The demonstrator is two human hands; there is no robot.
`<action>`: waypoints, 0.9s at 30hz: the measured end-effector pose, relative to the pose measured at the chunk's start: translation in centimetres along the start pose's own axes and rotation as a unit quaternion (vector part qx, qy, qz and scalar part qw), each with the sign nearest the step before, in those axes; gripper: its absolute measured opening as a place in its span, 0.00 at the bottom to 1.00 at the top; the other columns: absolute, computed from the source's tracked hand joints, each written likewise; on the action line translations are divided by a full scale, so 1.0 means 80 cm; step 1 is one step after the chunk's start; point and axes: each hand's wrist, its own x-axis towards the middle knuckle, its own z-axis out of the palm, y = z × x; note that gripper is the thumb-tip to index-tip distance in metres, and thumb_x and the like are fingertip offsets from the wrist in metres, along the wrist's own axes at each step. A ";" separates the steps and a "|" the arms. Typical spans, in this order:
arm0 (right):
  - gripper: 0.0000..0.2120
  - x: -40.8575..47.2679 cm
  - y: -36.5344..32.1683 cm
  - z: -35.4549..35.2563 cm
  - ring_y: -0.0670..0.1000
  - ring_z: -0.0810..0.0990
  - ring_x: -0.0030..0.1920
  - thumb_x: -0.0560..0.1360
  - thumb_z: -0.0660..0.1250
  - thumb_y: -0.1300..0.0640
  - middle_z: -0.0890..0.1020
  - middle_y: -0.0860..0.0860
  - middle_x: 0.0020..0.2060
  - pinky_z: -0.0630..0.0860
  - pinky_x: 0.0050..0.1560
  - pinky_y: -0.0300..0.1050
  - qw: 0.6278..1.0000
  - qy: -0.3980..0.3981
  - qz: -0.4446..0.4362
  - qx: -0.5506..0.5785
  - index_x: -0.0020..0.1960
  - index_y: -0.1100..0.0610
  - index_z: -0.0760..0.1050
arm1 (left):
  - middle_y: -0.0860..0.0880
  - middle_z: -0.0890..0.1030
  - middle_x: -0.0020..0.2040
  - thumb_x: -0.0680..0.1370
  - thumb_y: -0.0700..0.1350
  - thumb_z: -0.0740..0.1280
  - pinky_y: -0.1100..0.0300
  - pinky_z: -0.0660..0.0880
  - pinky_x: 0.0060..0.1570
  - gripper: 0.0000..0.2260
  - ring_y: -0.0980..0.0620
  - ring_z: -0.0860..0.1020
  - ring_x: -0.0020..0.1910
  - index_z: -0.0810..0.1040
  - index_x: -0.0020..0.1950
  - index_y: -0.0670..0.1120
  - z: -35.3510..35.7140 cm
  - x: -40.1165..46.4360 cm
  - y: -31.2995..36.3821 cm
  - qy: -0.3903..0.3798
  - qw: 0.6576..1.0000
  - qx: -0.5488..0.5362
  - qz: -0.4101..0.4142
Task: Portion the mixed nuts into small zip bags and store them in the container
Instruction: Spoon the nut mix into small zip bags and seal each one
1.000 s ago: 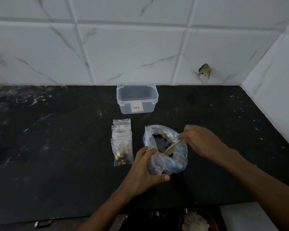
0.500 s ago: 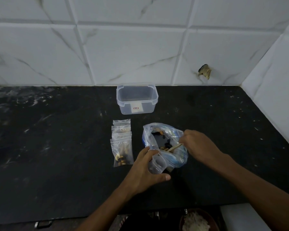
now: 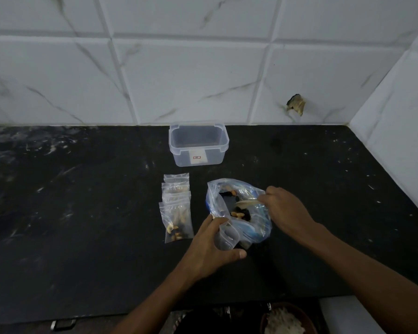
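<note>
A large clear bag of mixed nuts (image 3: 249, 196) sits open on the black counter (image 3: 82, 213). My right hand (image 3: 285, 208) holds a small wooden spoon (image 3: 245, 203) whose bowl reaches into that bag above the nuts. At the bag's near edge my left hand (image 3: 210, 244) grips a small open zip bag (image 3: 227, 237). Several small zip bags (image 3: 177, 208) lie overlapping to the left, the nearest one showing nuts at its bottom. A clear lidless plastic container (image 3: 198, 145) stands near the wall.
White marble tiles (image 3: 203, 68) close off the back and the right side. Below the counter's front edge a brown bowl with white shreds (image 3: 287, 321) shows at the bottom right. A metal handle (image 3: 63, 325) sits at the lower left.
The spoon in my right hand has dipped deeper into the big nut bag. My left hand with the small zip bag has hardly moved.
</note>
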 end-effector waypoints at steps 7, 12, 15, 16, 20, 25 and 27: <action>0.11 0.002 -0.003 0.001 0.45 0.79 0.39 0.78 0.62 0.61 0.82 0.48 0.42 0.77 0.42 0.41 0.975 -0.079 0.073 0.197 0.51 0.54 0.83 | 0.59 0.73 0.65 0.65 0.58 0.77 0.55 0.76 0.63 0.27 0.58 0.74 0.65 0.66 0.55 0.75 0.011 0.002 0.006 -0.034 0.995 -0.077 -0.046; 0.11 0.009 -0.011 0.004 0.43 0.77 0.37 0.78 0.62 0.62 0.81 0.49 0.38 0.72 0.36 0.34 0.941 -0.166 0.109 0.275 0.49 0.58 0.83 | 0.56 0.77 0.64 0.62 0.62 0.78 0.52 0.76 0.63 0.27 0.57 0.76 0.63 0.69 0.55 0.76 0.015 0.007 0.010 -0.038 0.994 -0.089 -0.052; 0.09 0.009 -0.013 0.004 0.39 0.74 0.29 0.77 0.62 0.66 0.79 0.44 0.29 0.68 0.28 0.30 0.882 -0.174 0.195 0.391 0.48 0.62 0.82 | 0.56 0.78 0.63 0.62 0.61 0.78 0.51 0.76 0.63 0.28 0.58 0.77 0.63 0.70 0.57 0.71 0.014 0.007 0.008 -0.041 0.994 -0.091 -0.053; 0.09 0.008 -0.012 0.004 0.39 0.73 0.27 0.77 0.62 0.66 0.78 0.44 0.28 0.67 0.26 0.31 0.859 -0.175 0.226 0.424 0.48 0.62 0.82 | 0.55 0.78 0.63 0.62 0.62 0.78 0.51 0.76 0.63 0.28 0.58 0.77 0.63 0.70 0.59 0.70 0.014 0.007 0.008 -0.041 0.994 -0.088 -0.051; 0.09 0.007 -0.007 0.001 0.44 0.71 0.28 0.79 0.61 0.64 0.78 0.53 0.35 0.66 0.24 0.34 0.783 -0.169 0.317 0.508 0.52 0.58 0.80 | 0.59 0.73 0.63 0.67 0.55 0.78 0.59 0.76 0.60 0.26 0.58 0.75 0.63 0.68 0.58 0.69 0.006 0.001 0.013 -0.032 0.997 -0.052 -0.053; 0.08 0.001 0.009 -0.007 0.44 0.71 0.29 0.79 0.62 0.62 0.77 0.53 0.36 0.67 0.26 0.35 0.757 -0.161 0.346 0.531 0.55 0.57 0.79 | 0.58 0.63 0.68 0.69 0.53 0.77 0.68 0.73 0.53 0.32 0.59 0.69 0.63 0.65 0.68 0.59 -0.013 -0.004 0.017 0.048 0.998 0.023 -0.033; 0.09 -0.002 0.015 -0.013 0.44 0.71 0.30 0.79 0.63 0.61 0.77 0.52 0.36 0.67 0.27 0.35 0.754 -0.159 0.347 0.534 0.54 0.57 0.80 | 0.56 0.63 0.68 0.68 0.55 0.77 0.67 0.72 0.54 0.34 0.58 0.68 0.64 0.66 0.70 0.58 -0.020 -0.002 0.022 0.075 0.995 0.053 -0.032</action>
